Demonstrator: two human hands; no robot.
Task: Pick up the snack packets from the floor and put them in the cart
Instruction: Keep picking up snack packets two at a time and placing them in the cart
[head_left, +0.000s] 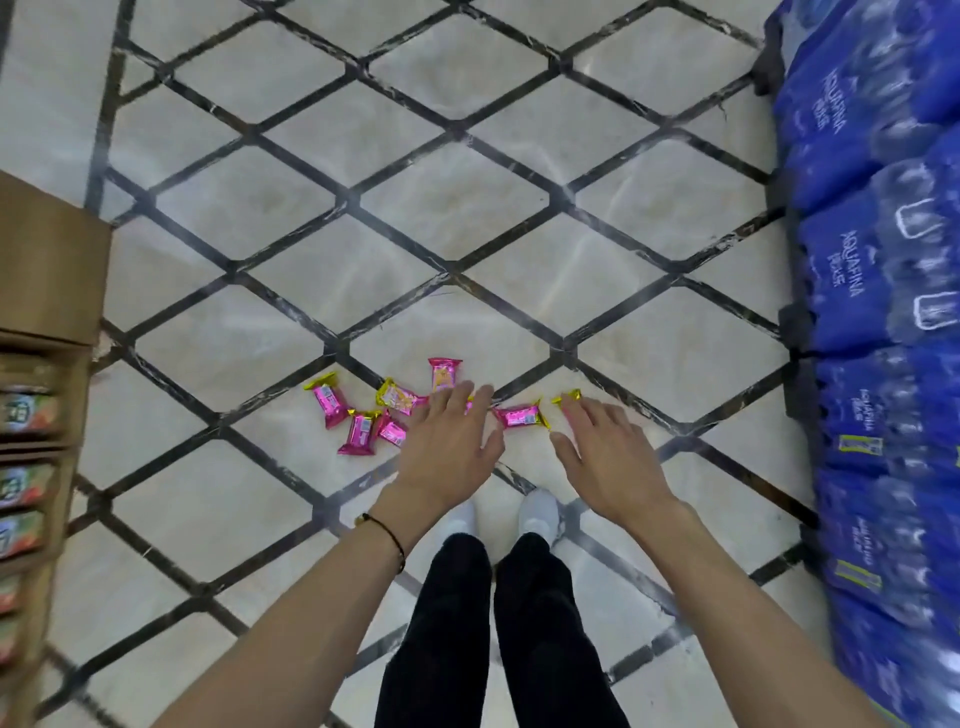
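Note:
Several small pink and gold snack packets lie scattered on the tiled floor in front of my feet: one at the left (328, 401), a gold one (399, 398), one standing farther back (444, 373), two overlapping (363, 431), and one between my hands (518, 415). A gold packet end (567, 398) shows just past my right fingertips. My left hand (450, 447) reaches down over the packets with fingers straight, holding nothing. My right hand (602, 452) is stretched out beside it, fingers spread, also holding nothing. No cart is in view.
Stacked blue shrink-wrapped packs of water bottles (878, 291) line the right side. A brown cardboard box (47, 260) and a shelf of packaged goods (26, 467) stand at the left. My white shoes (540, 512) and black trouser legs are below the hands.

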